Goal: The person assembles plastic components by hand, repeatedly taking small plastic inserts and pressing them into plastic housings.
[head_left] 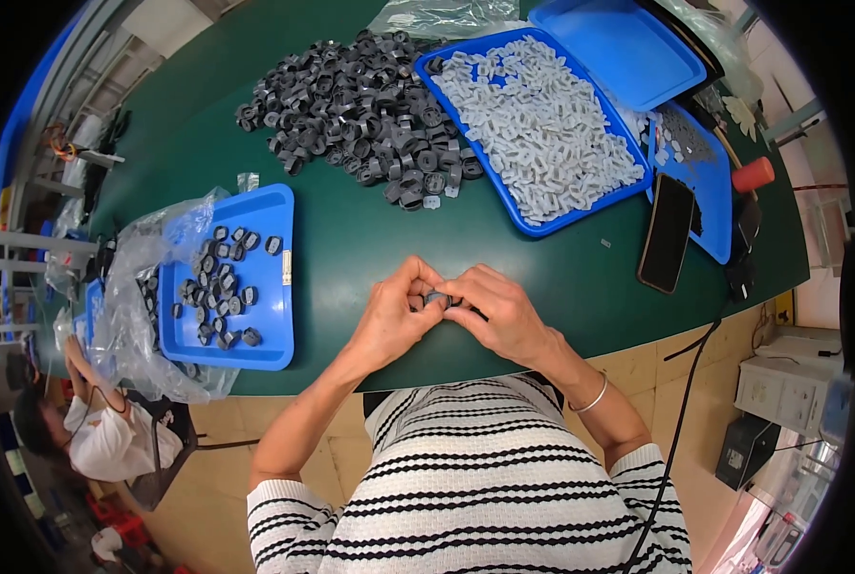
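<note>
Close to the table's near edge, my left hand (pixel 399 308) and my right hand (pixel 494 306) meet, fingers pinched together. Between them is a small dark grey plastic part (pixel 437 298), mostly covered by the fingers. It resembles the ring-shaped grey parts (pixel 351 115) heaped beyond my hands. To the right of that heap, a blue tray (pixel 533 230) carries many small whitish translucent clips (pixel 542 134). Off to the left, another blue tray (pixel 279 277) holds several dark grey parts (pixel 222 287) with flat tops.
A phone (pixel 667 234) lies at the right, beside a blue tray of small pieces (pixel 719 215) and a red cylinder (pixel 753 174). An empty-looking blue tray (pixel 628 48) is at the back. Clear plastic bags (pixel 150 287) drape by the left tray. Another person (pixel 112 430) sits far left.
</note>
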### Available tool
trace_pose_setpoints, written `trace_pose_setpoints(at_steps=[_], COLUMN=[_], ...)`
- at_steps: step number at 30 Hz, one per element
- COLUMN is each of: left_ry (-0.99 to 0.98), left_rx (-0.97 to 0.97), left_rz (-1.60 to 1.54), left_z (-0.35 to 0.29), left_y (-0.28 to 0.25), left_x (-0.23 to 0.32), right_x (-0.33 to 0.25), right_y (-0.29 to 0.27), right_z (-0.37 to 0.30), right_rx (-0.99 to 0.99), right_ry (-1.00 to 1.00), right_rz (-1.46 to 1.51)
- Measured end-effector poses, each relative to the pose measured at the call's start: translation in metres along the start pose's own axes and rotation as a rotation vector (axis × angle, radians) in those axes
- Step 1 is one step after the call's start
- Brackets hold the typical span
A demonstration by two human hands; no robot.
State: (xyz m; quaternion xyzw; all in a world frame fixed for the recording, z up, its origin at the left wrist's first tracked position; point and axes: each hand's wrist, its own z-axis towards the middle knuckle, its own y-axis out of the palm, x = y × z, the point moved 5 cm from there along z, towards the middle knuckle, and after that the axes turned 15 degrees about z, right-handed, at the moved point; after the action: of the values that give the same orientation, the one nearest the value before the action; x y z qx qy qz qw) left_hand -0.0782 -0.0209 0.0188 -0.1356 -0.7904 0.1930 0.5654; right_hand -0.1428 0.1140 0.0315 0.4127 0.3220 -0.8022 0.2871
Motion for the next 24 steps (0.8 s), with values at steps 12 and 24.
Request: trace_pose_setpoints(at_steps=[12, 24], left_ry=[-0.050, -0.026], left_rx=[-0.117, 0.051], left_rz=[-0.361, -0.617], left_z=[0.000, -0.005], left_y=[-0.004, 0.008], left_x=[-0.006, -0.025], right_x=[-0.001, 0.032], right_y=[-0.001, 0.004], right_z=[0.004, -0.001], right_rx=[-0.007, 0.163], right_ry=[0.004, 0.634], right_rz=[-0.054, 0.551])
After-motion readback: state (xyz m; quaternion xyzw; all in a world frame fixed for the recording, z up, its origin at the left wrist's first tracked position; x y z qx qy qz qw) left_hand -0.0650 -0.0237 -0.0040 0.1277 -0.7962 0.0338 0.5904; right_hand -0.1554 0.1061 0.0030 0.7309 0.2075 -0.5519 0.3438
